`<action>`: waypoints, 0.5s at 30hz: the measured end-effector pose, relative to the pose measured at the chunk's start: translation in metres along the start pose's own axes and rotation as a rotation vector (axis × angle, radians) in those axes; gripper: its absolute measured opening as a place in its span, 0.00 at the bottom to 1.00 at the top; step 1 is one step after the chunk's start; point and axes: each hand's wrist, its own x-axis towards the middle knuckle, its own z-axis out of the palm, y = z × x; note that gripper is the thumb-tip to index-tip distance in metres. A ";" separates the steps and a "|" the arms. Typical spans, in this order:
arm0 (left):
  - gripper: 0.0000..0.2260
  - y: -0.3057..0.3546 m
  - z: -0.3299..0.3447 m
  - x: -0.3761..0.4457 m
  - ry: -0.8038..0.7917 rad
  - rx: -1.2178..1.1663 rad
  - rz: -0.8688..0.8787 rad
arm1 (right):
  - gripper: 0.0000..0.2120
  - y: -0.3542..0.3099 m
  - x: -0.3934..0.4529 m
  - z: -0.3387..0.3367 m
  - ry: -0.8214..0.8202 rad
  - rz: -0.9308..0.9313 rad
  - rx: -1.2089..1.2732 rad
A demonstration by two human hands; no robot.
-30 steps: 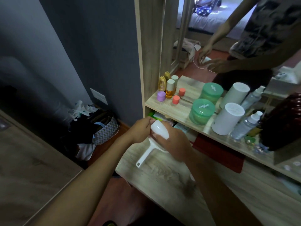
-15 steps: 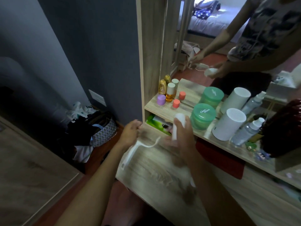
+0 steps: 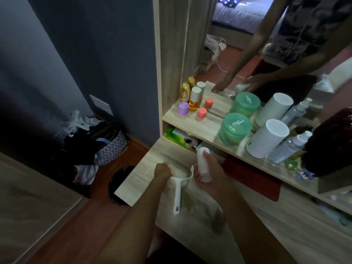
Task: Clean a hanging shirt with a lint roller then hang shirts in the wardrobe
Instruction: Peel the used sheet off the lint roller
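The white lint roller is in two parts over the wooden dresser top [image 3: 144,180]. My left hand [image 3: 162,171] grips the handle frame [image 3: 178,193] near its head, and the handle hangs down towards me. My right hand [image 3: 207,176] holds the white roll [image 3: 202,164] upright, just right of the frame's bare wire end. No shirt or wardrobe rail is in view.
A shelf [image 3: 190,124] behind my hands carries small bottles, two green jars [image 3: 234,128], white cylinders [image 3: 266,138] and spray bottles. A mirror [image 3: 266,44] above it reflects a person. A basket of clothes [image 3: 106,143] sits on the red floor at left.
The roll has come off the handle frame. My right hand lifted it and now holds it upright, while my left hand turned the frame so its handle points towards me.
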 end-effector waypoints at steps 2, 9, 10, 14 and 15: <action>0.21 -0.015 0.012 0.015 0.047 0.076 -0.008 | 0.17 0.002 0.002 -0.009 0.015 0.022 0.010; 0.19 0.000 0.009 -0.015 0.204 0.052 0.038 | 0.12 0.005 -0.001 -0.016 0.038 0.004 0.120; 0.19 0.004 0.007 -0.022 0.219 -0.025 0.041 | 0.13 0.009 0.001 -0.015 0.032 -0.031 0.110; 0.16 0.025 0.005 -0.066 0.082 -0.168 0.237 | 0.20 0.016 0.008 -0.003 0.070 -0.206 -0.010; 0.17 0.028 0.005 -0.077 -0.003 -0.183 0.257 | 0.21 0.018 0.007 0.004 0.102 -0.269 -0.075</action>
